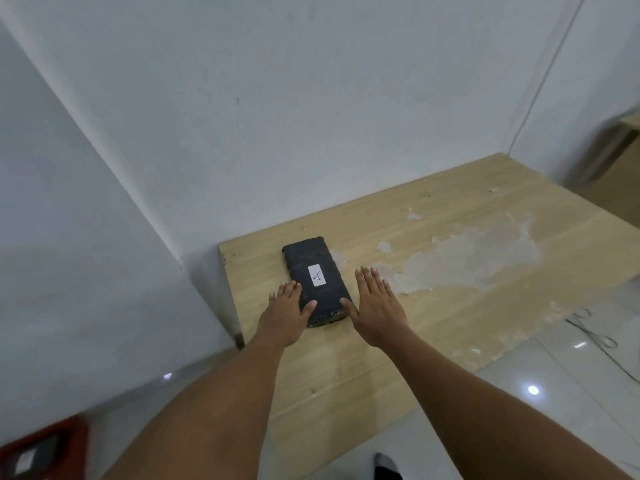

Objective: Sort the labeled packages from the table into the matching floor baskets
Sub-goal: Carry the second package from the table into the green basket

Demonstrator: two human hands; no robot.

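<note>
**Package marked "A" between two open hands**

Package (316,280), black and oblong, lies flat near the back left corner of the wooden table (346,368), its long side running away from the person. A white label (317,275) sits on its top face with one handwritten letter, "A", turned sideways to the camera.

The left hand (287,311) rests at the package's near left edge, fingers spread along the side and the thumb lying over the top face; it touches the package but is not closed around it. The right hand (375,308) is flat and open just to the right, fingers straight and together, its thumb touching the package's near right corner.

The tabletop is worn, with pale patches (467,258) where the surface has peeled. At the bottom left, on the floor, a red basket (52,452) shows in part, blurred; a dark item with a white label lies inside, its writing too blurred to read.
</note>
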